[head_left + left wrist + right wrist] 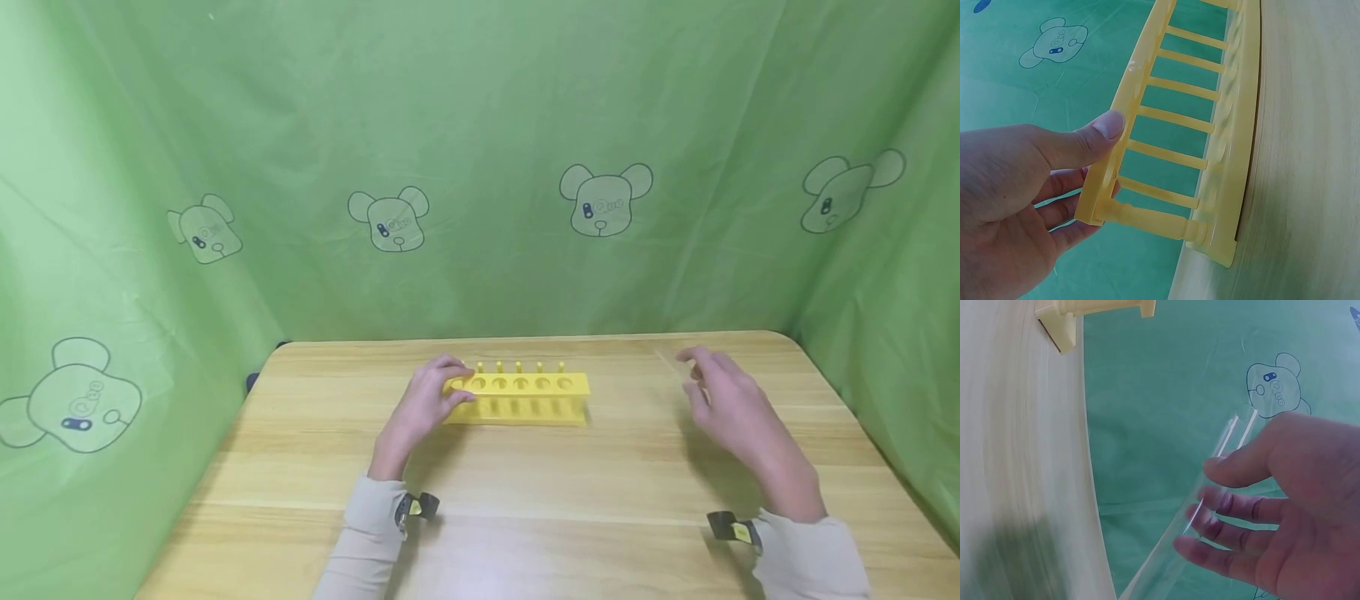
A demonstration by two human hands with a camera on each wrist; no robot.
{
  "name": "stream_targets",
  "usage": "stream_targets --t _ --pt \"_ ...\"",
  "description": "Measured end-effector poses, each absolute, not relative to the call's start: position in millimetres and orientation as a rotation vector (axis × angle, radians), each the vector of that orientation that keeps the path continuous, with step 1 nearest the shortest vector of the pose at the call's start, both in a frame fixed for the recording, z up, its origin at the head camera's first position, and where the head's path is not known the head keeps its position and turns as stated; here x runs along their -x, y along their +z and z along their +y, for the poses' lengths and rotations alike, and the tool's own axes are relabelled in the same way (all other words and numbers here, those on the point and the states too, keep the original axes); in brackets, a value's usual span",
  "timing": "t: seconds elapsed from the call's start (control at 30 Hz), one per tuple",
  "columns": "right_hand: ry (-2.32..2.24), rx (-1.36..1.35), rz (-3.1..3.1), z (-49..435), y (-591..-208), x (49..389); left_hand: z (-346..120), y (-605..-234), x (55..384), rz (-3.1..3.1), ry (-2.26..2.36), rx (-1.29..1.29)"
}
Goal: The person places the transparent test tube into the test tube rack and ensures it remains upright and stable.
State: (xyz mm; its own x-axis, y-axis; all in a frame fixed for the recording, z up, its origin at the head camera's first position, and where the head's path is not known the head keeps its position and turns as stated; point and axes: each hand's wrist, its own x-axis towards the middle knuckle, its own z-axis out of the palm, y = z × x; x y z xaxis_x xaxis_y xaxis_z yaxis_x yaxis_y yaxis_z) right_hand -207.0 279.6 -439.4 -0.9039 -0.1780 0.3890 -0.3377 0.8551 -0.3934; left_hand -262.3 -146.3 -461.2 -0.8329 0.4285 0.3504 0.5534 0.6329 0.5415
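A yellow test tube rack (525,385) with a row of round holes and upright pegs behind them stands on the table. My left hand (426,398) grips the left end of its top plate; in the left wrist view the thumb lies on one side of the rack (1229,156) and the fingers go behind it. To the right of the rack and apart from it, my right hand (723,400) is raised over the table. It pinches a clear glass test tube (1229,440) between thumb and fingers, and the tube is tilted. In the head view the tube is very faint.
The wooden table (555,517) ends at a rounded far edge. Green curtains (480,108) printed with bear heads hang behind it and at both sides. Each wrist wears a strap with a small black camera.
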Motion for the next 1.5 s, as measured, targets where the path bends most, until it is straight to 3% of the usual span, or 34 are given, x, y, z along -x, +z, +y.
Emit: stream_targets --t 1.5 --pt "0.889 -0.388 -2.466 260 -435 215 -147 -464 265 -2.697 -0.960 0.791"
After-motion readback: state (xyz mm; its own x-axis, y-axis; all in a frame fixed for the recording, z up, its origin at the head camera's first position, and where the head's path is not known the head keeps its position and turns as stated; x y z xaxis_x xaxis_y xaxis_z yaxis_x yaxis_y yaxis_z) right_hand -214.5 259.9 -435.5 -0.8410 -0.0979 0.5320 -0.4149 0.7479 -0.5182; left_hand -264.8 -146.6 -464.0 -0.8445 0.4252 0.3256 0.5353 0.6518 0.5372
